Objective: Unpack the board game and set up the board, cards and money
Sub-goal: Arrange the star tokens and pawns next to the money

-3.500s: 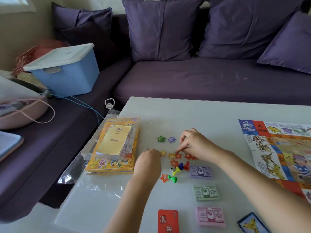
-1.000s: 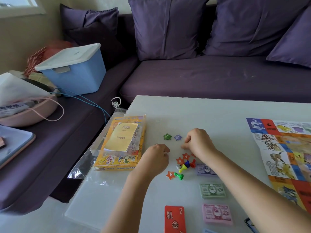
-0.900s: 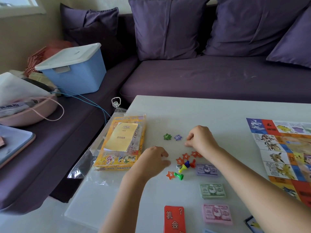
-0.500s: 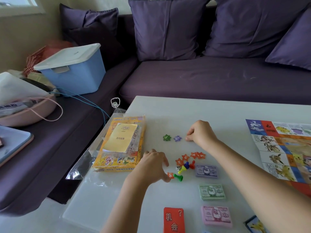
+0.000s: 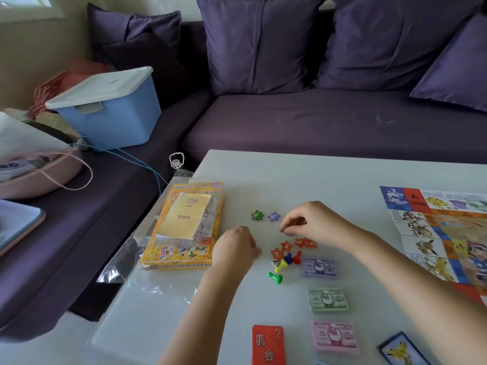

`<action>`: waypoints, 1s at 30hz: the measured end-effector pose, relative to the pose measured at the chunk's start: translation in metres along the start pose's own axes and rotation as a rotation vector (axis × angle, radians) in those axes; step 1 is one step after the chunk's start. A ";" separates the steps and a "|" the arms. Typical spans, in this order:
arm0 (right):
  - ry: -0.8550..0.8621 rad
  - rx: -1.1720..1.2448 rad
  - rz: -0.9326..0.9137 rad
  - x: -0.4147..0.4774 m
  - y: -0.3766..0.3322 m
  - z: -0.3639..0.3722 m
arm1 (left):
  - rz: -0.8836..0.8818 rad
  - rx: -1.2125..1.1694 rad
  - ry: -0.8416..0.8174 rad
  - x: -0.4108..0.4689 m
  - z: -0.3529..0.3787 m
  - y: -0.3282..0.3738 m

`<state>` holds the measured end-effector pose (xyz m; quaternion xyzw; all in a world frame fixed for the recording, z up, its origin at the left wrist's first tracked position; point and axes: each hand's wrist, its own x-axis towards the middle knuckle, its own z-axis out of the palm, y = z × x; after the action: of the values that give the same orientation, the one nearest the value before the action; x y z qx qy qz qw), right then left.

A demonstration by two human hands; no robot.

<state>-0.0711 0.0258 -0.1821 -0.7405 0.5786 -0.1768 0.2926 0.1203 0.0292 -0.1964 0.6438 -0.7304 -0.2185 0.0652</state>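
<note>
Since the orange star tokens (image 5: 286, 245) are thin, flat plastic, they probably weigh almost nothing and skate on a glossy top. A fingertip pinch at the points, or a nail under an edge, should suit them. Seen from the head camera, they lie in a loose clump between the hands, touching the pawns (image 5: 288, 259). A green star (image 5: 257, 215) and a purple star (image 5: 273, 216) sit in a row farther back. The right hand (image 5: 316, 223) hovers by that row, thumb and fingertips drawn together; what they pinch, if anything, is hidden. The left hand (image 5: 233, 250) rests curled on the white table (image 5: 329, 175), and I cannot tell whether it holds anything. Money stacks (image 5: 327, 300) and a red card deck (image 5: 267, 345) lie nearer, with the board (image 5: 448, 233) at right and the game box (image 5: 181, 233) at left. A purple sofa (image 5: 316, 122) wraps the table, and a blue bin (image 5: 110, 109) sits on it.
</note>
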 end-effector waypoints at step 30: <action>0.098 0.048 0.090 0.002 0.044 -0.026 | -0.134 0.044 0.103 -0.002 -0.007 0.009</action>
<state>-0.1194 0.0108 -0.1898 -0.6969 0.6206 -0.2134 0.2892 0.1156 0.0304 -0.1858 0.7030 -0.6859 -0.1730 0.0739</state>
